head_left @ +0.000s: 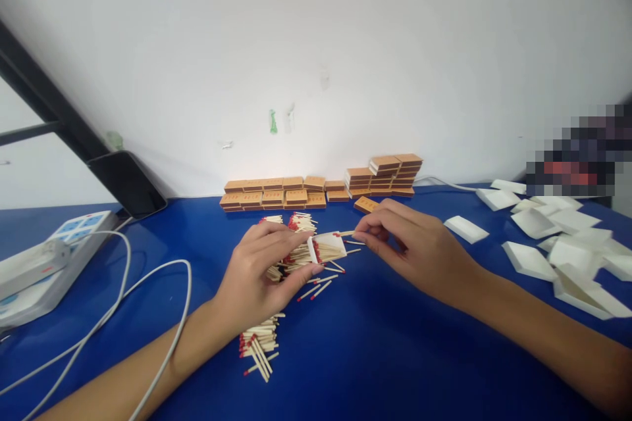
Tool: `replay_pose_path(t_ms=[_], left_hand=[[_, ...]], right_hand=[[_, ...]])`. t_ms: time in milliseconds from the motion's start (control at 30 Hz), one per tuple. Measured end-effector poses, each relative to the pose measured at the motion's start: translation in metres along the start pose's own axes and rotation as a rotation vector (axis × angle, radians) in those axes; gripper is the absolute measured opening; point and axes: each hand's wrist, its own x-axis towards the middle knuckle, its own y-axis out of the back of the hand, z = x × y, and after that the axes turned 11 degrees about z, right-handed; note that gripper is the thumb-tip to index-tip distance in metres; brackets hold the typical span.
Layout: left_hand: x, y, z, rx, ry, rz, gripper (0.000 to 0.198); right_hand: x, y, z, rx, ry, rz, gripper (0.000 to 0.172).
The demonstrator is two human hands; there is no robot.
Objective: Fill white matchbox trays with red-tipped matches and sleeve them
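My left hand (pixel 266 263) pinches a white matchbox tray (pixel 332 247) by its left end, thumb below and fingers above. Red-headed matches lie inside the tray. My right hand (pixel 397 237) is closed on matches (pixel 347 233) at the fingertips, their red heads pointing left over the tray's far edge; exactly how many is hard to make out. Loose matches (pixel 322 288) are scattered on the table under the tray. More matches are heaped behind my left hand, which partly hides them, and another pile (pixel 259 345) lies in front of its wrist.
Brown matchboxes (pixel 274 197) stand in stacked rows along the wall, with one box (pixel 365 204) just behind my right hand. White empty trays (pixel 530 260) lie jumbled on the right. At left are a power strip (pixel 74 250), a phone (pixel 131 183) and a white cable (pixel 185 283) crossing my left forearm.
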Motion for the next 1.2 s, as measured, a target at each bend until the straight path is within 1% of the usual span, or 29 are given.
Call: replay_pose_path(t_ms=[267,367,667,967,1067,1200], left_hand=[[0.000,0.000,0.002,0.002,-0.018,0.032,0.038],[0.001,0.001,0.001,0.006,-0.037,0.028,0.039],[-0.002,0.002,0.002,-0.003,-0.067,-0.031,0.044],[0.000,0.001,0.006,-0.002,-0.100,-0.041,0.046],[0.000,0.001,0.007,-0.020,-0.093,-0.047,0.047],[-0.002,0.000,0.005,-0.028,-0.068,-0.054,0.045]], right_hand=[[-0.003,-0.002,-0.005,-0.026,0.094,-0.002,0.007],[-0.004,-0.002,-0.006,-0.007,0.093,-0.002,0.006],[-0.004,-0.003,-0.017,0.002,0.088,0.016,0.005],[-0.007,-0.005,-0.021,0.040,0.093,-0.006,0.005],[-0.008,-0.006,-0.021,0.053,0.078,-0.012,0.005],[-0.008,-0.008,-0.020,0.089,0.061,-0.046,0.010]])
